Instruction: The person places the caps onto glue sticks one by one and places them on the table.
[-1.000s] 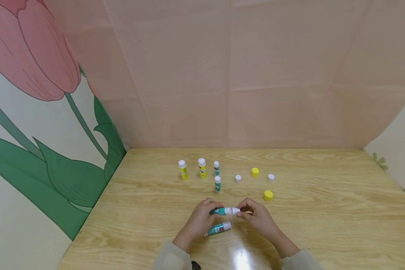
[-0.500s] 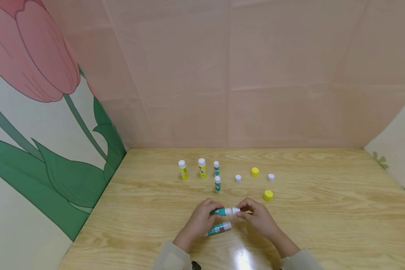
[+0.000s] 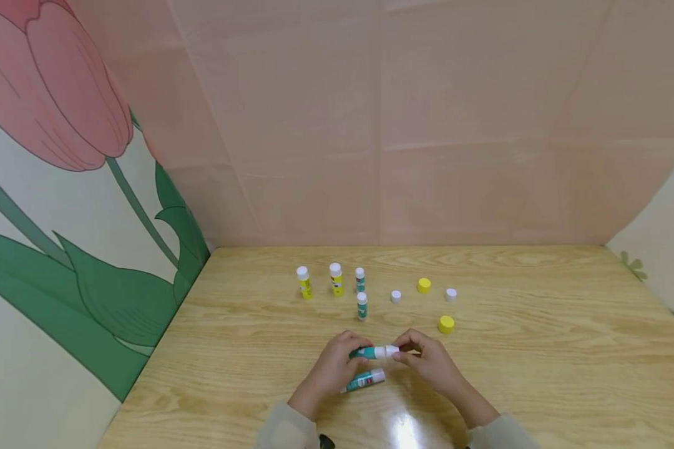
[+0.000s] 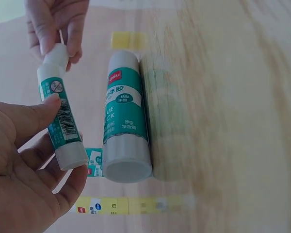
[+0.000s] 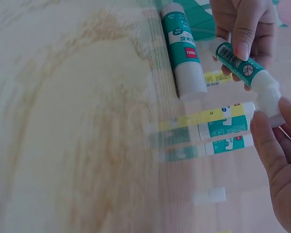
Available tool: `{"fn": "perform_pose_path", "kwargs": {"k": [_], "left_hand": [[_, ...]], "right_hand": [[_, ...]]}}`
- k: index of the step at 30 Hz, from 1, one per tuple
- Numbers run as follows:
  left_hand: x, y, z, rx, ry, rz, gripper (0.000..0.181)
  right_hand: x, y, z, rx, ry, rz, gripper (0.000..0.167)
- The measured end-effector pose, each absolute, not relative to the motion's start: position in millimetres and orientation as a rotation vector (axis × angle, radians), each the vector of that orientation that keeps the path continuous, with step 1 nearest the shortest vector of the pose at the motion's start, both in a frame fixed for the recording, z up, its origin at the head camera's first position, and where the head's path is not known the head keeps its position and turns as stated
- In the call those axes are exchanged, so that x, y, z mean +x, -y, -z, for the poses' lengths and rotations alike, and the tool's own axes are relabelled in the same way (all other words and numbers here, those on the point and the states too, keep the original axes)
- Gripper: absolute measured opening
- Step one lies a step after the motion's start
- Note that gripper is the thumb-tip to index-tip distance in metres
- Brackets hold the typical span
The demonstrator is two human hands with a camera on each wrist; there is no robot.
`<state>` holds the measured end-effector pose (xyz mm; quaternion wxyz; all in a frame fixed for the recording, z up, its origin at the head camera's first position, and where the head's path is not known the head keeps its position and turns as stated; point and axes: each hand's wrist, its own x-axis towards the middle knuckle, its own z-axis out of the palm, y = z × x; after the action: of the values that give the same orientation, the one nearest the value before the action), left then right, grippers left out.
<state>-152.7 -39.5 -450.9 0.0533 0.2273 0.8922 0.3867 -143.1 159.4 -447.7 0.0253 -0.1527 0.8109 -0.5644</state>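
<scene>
Little moved, left hand (image 3: 334,360) gripping glue stick (image 4: 64,119), right hand (image 3: 434,363) pinching white cap (image 5: 268,100)

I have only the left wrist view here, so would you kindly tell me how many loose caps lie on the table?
Observer: Four, by the head view: two yellow caps and two white caps.
Operator: Thank you. And what stands beyond the glue stick held in the person's left hand?
Observer: Four upright sticks with white tops, namely two yellow glue sticks and two teal glue sticks.
</scene>
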Motion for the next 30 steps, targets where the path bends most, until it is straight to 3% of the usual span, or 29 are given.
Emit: {"fn": "perform_pose_path", "kwargs": {"k": [30], "left_hand": [[-149.0, 40.3, 450.8, 0.765, -2.748, -1.137, 0.024]], "right_hand": [[-141.3, -159.3, 447.9, -0.485, -2.479, 1.734, 0.011]]}}
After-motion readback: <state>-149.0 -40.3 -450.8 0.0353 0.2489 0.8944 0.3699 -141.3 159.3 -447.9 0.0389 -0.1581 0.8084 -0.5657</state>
